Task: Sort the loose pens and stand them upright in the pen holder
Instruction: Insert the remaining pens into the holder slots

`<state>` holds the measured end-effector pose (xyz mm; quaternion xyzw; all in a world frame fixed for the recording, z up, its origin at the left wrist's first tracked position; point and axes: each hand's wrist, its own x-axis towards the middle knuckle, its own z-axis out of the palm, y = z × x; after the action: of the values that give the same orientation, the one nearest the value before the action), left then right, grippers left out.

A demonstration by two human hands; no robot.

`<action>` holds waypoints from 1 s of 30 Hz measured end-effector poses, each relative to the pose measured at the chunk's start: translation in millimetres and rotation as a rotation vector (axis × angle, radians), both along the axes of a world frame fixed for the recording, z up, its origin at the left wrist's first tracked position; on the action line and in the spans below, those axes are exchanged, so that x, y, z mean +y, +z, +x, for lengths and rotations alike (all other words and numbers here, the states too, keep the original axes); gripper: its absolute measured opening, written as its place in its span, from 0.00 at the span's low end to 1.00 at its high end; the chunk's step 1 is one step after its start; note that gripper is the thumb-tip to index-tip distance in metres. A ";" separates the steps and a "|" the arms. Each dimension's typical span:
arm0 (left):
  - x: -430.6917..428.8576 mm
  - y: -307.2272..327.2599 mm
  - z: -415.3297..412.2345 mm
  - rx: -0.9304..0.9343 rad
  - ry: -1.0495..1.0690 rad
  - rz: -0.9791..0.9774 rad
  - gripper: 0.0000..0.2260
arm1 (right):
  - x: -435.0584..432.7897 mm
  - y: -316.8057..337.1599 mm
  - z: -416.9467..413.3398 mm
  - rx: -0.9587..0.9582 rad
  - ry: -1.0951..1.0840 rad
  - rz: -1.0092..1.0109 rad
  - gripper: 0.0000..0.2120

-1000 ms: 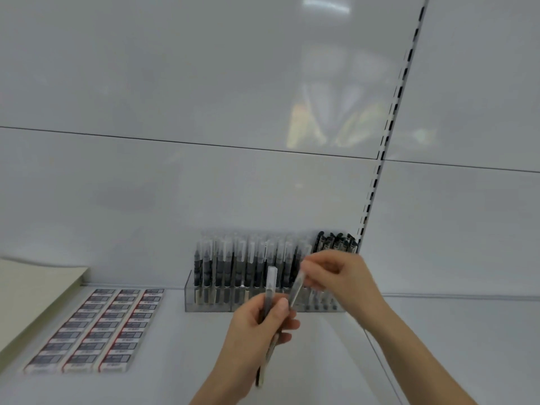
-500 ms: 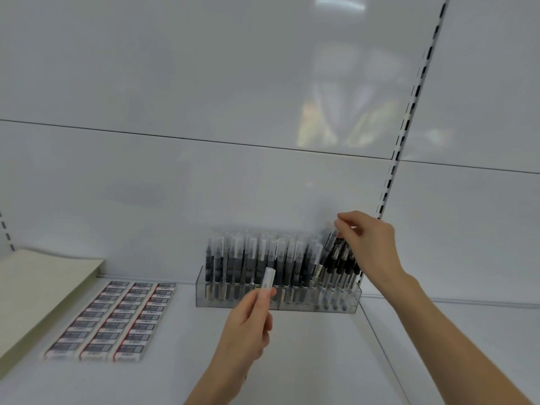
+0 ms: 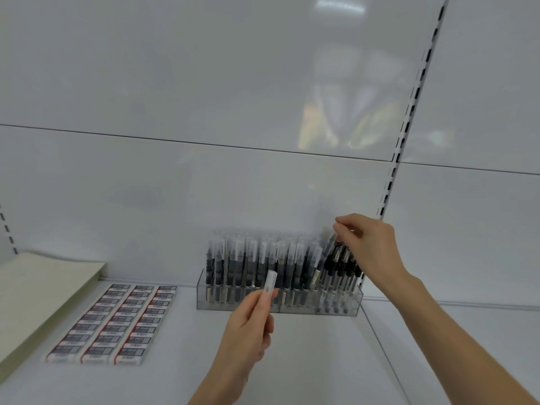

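White shelf (image 3: pixel 306 363), flat, met the back panel. Clear pen holder (image 3: pixel 233 304) sat at the rear against the panel, its right end near the shelf seam, with pens (image 3: pixel 292 264) upright inside. Left of it, well apart, lay flat eraser packs (image 3: pixel 117 323) in three touching columns. Cream paper stack (image 3: pixel 38 287) at far left, just beside the packs.

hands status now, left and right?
Left hand: closed on a clear-capped pen.
Right hand: pinching the top of a leaning pen in the pen holder.
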<state>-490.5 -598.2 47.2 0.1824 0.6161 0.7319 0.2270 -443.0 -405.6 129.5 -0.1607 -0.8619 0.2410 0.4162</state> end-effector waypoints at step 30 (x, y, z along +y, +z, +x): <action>0.7 -4.7 -1.1 0.018 0.011 -0.003 0.09 | 9.3 -0.3 -4.4 0.016 0.011 0.066 0.09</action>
<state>-491.5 -597.5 42.4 0.1855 0.6201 0.7306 0.2177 -447.3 -396.3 129.2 -0.1403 -0.8668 0.2161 0.4269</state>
